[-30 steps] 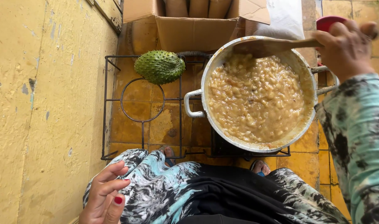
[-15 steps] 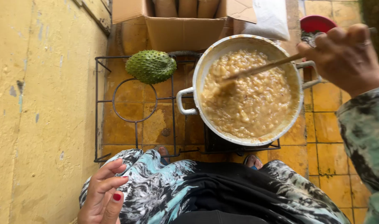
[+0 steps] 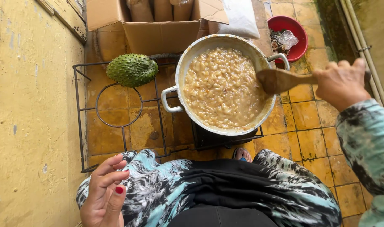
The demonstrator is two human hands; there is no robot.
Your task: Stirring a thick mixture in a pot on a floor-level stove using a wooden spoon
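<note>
Spoon [image 3: 280,80] lifted out to pot [image 3: 223,84] rim | right hand [image 3: 341,84] grips it | left hand [image 3: 103,193] loose | yellow tiled floor [image 3: 309,134]

soft even daylight, no hard shadows, sharp mid-frame, slight wide-angle bend + blur at edges.

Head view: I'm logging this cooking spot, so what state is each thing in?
Large metal pot: uncovered, nearly full of beige stew.
Wooden spoon: lifted over the pot's rim, held by the right hand.
Left hand: empty, by the lap.
Green spiky fruit: whole, uncut.
Brown cardboard box: open.
Red round bowl: holding scraps.
</note>
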